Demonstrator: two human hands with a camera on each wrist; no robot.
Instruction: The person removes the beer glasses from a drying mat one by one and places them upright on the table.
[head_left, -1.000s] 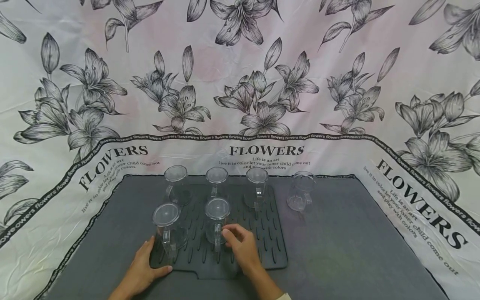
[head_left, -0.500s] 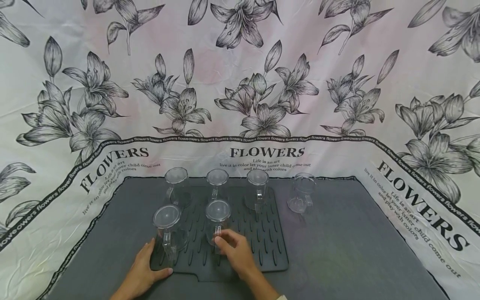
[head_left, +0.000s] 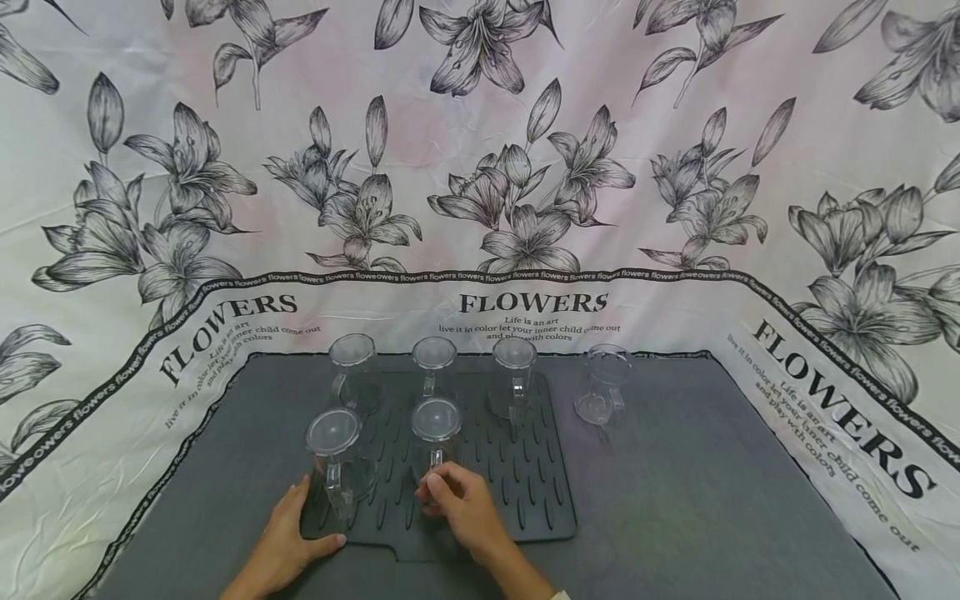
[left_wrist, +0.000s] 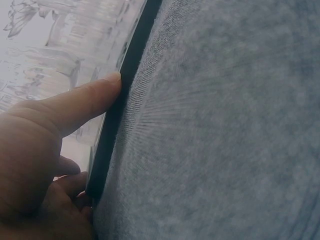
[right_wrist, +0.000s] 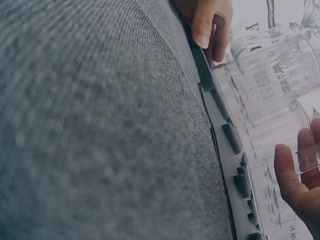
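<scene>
My left hand [head_left: 281, 533] braces the near left corner of a dark ridged drying mat [head_left: 525, 492], with the thumb laid along its front edge in the left wrist view. Close beside it, a clear glass mug [head_left: 333, 433] stands upside down on the mat. With thumb and fingers my right hand [head_left: 461, 504] holds the handle [right_wrist: 307, 159] of the middle front glass mug [head_left: 437, 421], also upside down on the mat. In the head view the fingers hide the lower part of that handle.
Behind these, three more upturned glass mugs [head_left: 435, 354] stand in a row on the mat. Off its right side, one glass mug [head_left: 602, 383] stands upright on the grey cloth [head_left: 675, 483]. A flower-printed curtain [head_left: 525, 167] closes off the back and sides.
My right hand has shifted left from beside the middle front mug onto its handle. The left hand keeps its place at the mat corner.
</scene>
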